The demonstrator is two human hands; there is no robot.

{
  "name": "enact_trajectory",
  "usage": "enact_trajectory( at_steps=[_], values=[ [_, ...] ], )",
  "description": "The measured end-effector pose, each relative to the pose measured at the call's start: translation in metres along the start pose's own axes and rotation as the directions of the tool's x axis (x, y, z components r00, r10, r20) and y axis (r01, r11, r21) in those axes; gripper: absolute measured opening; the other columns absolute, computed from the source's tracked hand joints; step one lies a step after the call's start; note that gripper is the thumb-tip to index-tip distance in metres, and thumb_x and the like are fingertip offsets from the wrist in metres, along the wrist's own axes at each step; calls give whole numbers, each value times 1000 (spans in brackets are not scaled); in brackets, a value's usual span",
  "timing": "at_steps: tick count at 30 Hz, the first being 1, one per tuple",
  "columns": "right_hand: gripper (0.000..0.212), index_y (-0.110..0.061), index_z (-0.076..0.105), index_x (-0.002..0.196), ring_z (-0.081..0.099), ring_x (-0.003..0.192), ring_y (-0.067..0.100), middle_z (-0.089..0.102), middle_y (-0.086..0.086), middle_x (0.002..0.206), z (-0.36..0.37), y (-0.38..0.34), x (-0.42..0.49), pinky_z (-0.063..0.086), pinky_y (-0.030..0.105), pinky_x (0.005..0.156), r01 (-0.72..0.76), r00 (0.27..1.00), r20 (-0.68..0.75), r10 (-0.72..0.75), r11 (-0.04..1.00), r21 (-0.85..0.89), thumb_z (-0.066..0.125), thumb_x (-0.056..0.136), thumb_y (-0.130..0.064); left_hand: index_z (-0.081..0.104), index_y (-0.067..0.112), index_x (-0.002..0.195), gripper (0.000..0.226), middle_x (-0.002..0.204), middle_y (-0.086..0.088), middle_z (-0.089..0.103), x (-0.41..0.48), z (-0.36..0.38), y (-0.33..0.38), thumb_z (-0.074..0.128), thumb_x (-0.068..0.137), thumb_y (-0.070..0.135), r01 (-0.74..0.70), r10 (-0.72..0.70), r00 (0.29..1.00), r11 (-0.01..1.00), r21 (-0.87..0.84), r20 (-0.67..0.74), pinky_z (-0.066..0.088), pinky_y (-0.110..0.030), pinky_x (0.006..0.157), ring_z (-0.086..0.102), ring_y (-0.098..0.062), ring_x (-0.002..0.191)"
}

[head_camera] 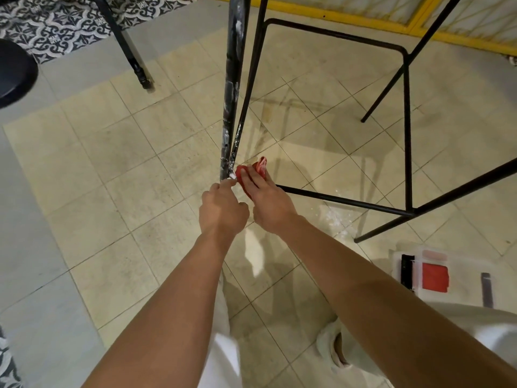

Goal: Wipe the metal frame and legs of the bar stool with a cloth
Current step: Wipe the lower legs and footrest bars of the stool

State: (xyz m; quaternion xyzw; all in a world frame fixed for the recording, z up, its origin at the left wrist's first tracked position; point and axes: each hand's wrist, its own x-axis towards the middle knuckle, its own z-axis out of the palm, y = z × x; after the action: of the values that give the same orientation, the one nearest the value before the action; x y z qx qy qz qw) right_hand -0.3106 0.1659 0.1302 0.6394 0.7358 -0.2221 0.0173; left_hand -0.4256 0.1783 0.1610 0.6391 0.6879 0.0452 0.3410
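Subject: black metal bar stool frame [407, 113] of thin rods, standing on a beige tiled floor [140, 163] in front of the person.
Near leg: thin black metal leg [249, 85] slanting down to the floor, its lower end flecked with white.
Beside it: thick black post [232, 79], patched with white, whose foot meets the foot of the thin leg.
Cloth: crumpled red cloth [261, 165] at floor level, against the foot of the thin leg, where the low black rail [335, 199] begins.
Right hand [270, 204]: fingers [247, 179] fairly straight and close together, laid over the cloth and pressing it.
Left hand [223, 210]: fingers curled, the tips touching the foot of the post; whether they pinch it cannot be told.
Lower right: clear plastic box [461, 287] on the floor, with a red sheet inside.
Left edge: round black seat [14, 71].
Upper left: turned black furniture leg [131, 51].
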Motion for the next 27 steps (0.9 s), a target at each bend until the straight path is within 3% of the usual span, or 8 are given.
enact_trajectory(
  at_steps=[3,5,9,13,16,20,25,27],
  values=[
    [85,-17,4,151,0,146,26,-1,-2,160,1,1,-1,42,35,94,149,989,10,-149,988,-40,50,82,2,47,17,134,49,128,-8,52,-1,-4,-1,54,86,8,20,-30,992,996,-82,-122,41,-32,88,44,-26,121],
    [88,-19,5,151,0,147,24,-1,-3,160,4,11,-10,42,34,90,164,986,24,-163,982,-89,48,79,6,47,15,133,49,128,-10,52,-2,-6,-3,54,86,6,17,-32,986,996,-89,-166,40,-33,87,42,-27,121],
    [87,-18,1,151,0,146,26,-2,-1,160,3,14,-16,37,38,105,27,1000,0,-27,998,-57,47,81,5,45,14,135,52,130,-11,51,0,-6,-5,55,85,6,38,-52,983,996,-85,-175,40,-34,86,42,-28,121],
    [84,-16,2,152,4,146,28,2,0,159,-5,-13,13,37,39,106,-104,994,36,103,994,27,55,87,-10,43,15,136,54,131,-10,50,1,-5,-1,56,84,5,43,-64,982,992,-121,-175,41,-35,87,43,-27,121],
    [83,-15,0,151,5,146,29,1,0,159,-1,-18,16,41,40,100,-15,999,33,16,1000,-3,54,89,-14,42,14,137,54,132,-11,49,1,-5,-1,57,85,7,37,-60,983,991,-130,-176,40,-34,90,43,-27,123],
    [87,-20,2,151,1,147,24,-3,-4,159,1,7,-9,39,37,94,128,992,33,-125,986,-108,49,82,3,40,15,138,58,133,-10,48,1,-5,-6,59,84,7,57,-76,985,990,-126,-155,41,-34,86,43,-27,123],
    [86,-19,3,152,6,146,26,2,-1,160,-4,0,0,37,41,106,-90,996,18,90,995,41,51,83,2,40,17,138,60,134,-8,48,3,-6,-12,59,82,7,94,-112,986,985,-143,-126,43,-33,82,45,-25,121],
    [87,-17,3,152,3,146,25,2,-2,159,-7,-15,12,38,40,105,-81,996,35,78,993,88,55,83,-2,40,18,138,60,134,-7,48,3,-7,-13,59,82,7,118,-138,983,980,-158,-122,44,-33,82,45,-24,122]
  ],
)
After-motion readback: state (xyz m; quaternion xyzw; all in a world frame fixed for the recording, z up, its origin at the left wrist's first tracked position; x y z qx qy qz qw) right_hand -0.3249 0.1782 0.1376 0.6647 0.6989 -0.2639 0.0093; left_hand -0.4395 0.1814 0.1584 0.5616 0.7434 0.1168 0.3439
